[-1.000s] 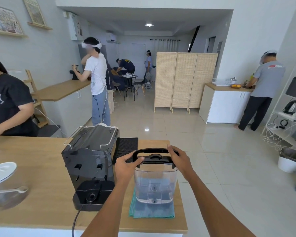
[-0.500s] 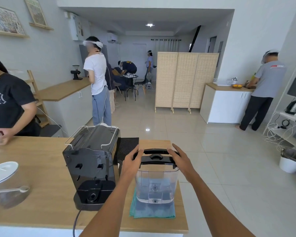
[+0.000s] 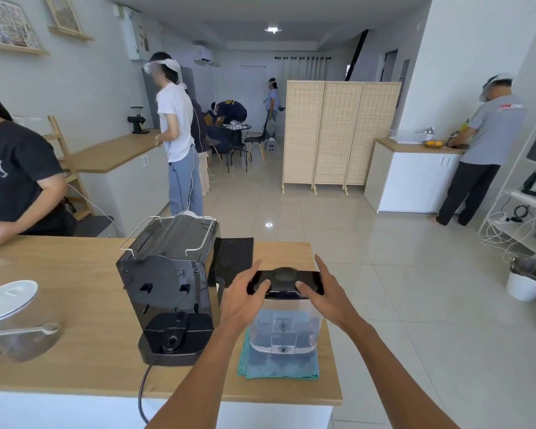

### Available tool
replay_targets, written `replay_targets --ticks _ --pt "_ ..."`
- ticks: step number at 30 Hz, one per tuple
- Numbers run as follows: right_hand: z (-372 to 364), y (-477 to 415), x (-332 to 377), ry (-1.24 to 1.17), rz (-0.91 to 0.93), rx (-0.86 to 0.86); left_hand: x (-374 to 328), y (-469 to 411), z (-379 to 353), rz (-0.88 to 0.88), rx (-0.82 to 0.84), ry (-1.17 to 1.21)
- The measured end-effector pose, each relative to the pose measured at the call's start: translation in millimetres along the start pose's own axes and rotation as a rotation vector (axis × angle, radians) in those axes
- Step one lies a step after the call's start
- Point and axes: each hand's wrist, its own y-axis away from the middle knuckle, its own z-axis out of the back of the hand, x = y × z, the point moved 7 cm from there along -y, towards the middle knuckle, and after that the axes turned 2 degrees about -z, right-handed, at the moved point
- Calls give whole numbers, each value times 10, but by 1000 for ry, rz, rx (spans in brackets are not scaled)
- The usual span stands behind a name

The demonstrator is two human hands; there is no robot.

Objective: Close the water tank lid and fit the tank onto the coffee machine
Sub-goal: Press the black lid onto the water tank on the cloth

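Observation:
A clear plastic water tank (image 3: pixel 285 331) stands on a folded teal cloth (image 3: pixel 277 368) near the right end of the wooden counter (image 3: pixel 84 308). Its black lid (image 3: pixel 283 280) lies flat on top of it. My left hand (image 3: pixel 245 294) and my right hand (image 3: pixel 327 291) grip the lid from either side, thumbs on its front edge and fingers over the back. The black coffee machine (image 3: pixel 167 286) stands just left of the tank with its back toward me, and its rear base (image 3: pixel 177 334) is bare.
A power cord (image 3: pixel 143 394) hangs from the machine over the counter's front edge. A black mat (image 3: pixel 234 258) lies behind the tank. A glass jar with a white lid (image 3: pixel 8 320) stands far left, beside a person in a black shirt (image 3: pixel 16 178). The counter ends right of the tank.
The raised black lid part has come down flat onto the tank. Both hands have shifted from its upper edge to its sides.

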Motion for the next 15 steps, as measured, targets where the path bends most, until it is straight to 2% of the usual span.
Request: replay_targets --ticks 3,15 --pt "-59 -12 -61 70 9 -12 36 19 -35 0 17 -103" --pt "-43 92 -172 68 105 -51 64 56 -39 1 159 -156"
